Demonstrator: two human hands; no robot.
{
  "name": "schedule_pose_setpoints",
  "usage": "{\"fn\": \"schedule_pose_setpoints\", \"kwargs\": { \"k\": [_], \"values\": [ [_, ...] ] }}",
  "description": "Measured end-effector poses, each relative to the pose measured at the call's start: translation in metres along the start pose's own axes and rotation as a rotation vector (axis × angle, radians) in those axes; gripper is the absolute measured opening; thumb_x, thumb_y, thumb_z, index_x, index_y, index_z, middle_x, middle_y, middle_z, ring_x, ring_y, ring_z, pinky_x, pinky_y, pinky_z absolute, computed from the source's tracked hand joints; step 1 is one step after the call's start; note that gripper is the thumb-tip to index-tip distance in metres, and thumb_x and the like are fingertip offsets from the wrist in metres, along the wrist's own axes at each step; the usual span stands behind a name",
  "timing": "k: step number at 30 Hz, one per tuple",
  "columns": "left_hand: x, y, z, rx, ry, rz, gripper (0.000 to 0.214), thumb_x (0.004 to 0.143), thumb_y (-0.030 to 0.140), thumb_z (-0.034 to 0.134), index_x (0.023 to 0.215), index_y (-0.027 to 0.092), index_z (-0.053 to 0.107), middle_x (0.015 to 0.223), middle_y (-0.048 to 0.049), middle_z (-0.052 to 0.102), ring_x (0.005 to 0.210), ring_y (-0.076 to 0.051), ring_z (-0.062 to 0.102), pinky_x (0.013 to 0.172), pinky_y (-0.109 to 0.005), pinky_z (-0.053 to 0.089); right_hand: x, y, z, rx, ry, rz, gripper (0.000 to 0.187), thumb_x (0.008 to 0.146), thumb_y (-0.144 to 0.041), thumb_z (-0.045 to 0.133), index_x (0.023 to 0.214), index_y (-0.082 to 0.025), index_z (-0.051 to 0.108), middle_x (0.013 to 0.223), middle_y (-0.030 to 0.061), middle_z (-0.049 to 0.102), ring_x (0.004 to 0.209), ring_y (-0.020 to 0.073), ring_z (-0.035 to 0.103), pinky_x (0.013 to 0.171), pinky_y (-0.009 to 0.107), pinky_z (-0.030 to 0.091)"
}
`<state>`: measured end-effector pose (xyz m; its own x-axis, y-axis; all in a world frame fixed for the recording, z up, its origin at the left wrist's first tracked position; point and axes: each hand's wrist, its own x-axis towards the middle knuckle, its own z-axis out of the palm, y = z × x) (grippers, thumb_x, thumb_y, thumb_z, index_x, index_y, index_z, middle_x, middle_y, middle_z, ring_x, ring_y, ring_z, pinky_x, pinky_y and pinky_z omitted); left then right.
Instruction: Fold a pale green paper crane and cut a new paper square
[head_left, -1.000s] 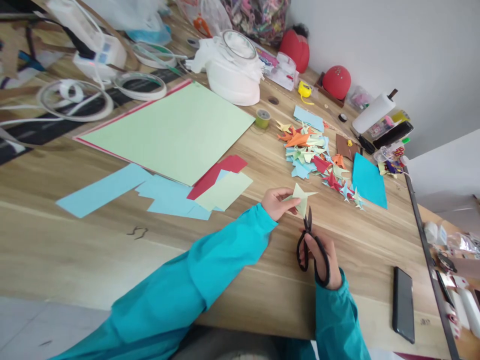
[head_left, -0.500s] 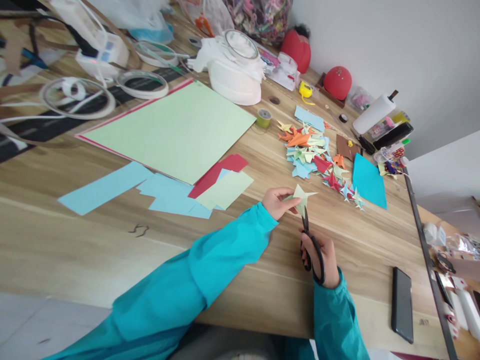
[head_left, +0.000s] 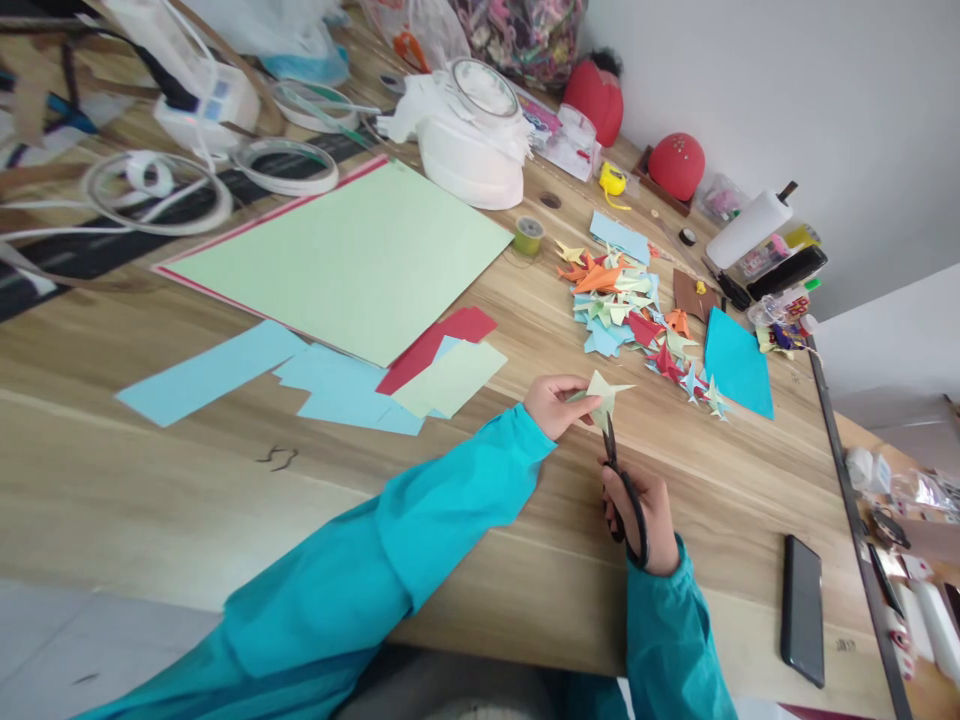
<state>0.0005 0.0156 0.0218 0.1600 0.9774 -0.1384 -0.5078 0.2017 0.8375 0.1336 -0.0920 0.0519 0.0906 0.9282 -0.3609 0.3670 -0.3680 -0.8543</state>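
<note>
Above the tabletop (head_left: 487, 600), the folded paper (head_left: 604, 388) is pinched in the grip of the left hand (head_left: 555, 405). At about five o'clock from it, the scissors (head_left: 611, 447) are held in the grip of the right hand (head_left: 654, 515), their blades nearly closed at its lower end. From the paper, shapes (head_left: 600, 278) are heaped at twelve o'clock, and the green sheet (head_left: 341, 260) is laid at ten.

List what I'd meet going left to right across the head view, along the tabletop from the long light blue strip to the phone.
Long light blue strip → red paper → left hand → right hand → bright blue sheet → black phone
</note>
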Motion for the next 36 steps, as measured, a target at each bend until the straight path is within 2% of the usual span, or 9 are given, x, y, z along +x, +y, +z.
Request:
{"fn": "schedule_pose_setpoints", "kwargs": {
  "k": [12, 25, 36],
  "values": [
    [0.001, -0.0005, -0.0009, 0.012, -0.023, -0.003, 0.032, 0.045, 0.029, 0.079, 0.068, 0.008, 0.068, 0.061, -0.0032, 0.066, 0.048, -0.012, 0.058, 0.042, -0.024, 0.052, -0.001, -0.0021, -0.0011, 0.016, -0.008, 0.009, 0.049, 0.076, -0.053, 0.054, 0.102, -0.011, 0.062, 0.048, -0.0048, 0.041, 0.037, 0.0068, 0.041, 0.032, 0.017, 0.032],
    [0.0022, 0.0005, -0.0021, -0.036, -0.058, -0.086, 0.039, 0.041, 0.031, 0.081, 0.07, 0.008, 0.069, 0.064, -0.0041, 0.067, 0.052, -0.014, 0.059, 0.045, -0.027, 0.053, -0.0011, -0.0016, -0.0014, 0.023, -0.013, 0.013, 0.049, 0.076, -0.053, 0.055, 0.102, -0.012, 0.062, 0.047, -0.0049, 0.043, 0.037, 0.0069, 0.041, 0.033, 0.017, 0.032],
    [0.002, 0.0016, -0.0019, -0.039, -0.055, -0.084, 0.038, 0.04, 0.03, 0.082, 0.068, 0.008, 0.069, 0.065, -0.004, 0.067, 0.052, -0.014, 0.059, 0.044, -0.026, 0.053, -0.0014, -0.0026, -0.0023, -0.009, -0.01, 0.004, 0.049, 0.076, -0.054, 0.053, 0.098, -0.011, 0.063, 0.045, -0.0045, 0.043, 0.035, 0.0073, 0.04, 0.032, 0.018, 0.031]
  ]
}}
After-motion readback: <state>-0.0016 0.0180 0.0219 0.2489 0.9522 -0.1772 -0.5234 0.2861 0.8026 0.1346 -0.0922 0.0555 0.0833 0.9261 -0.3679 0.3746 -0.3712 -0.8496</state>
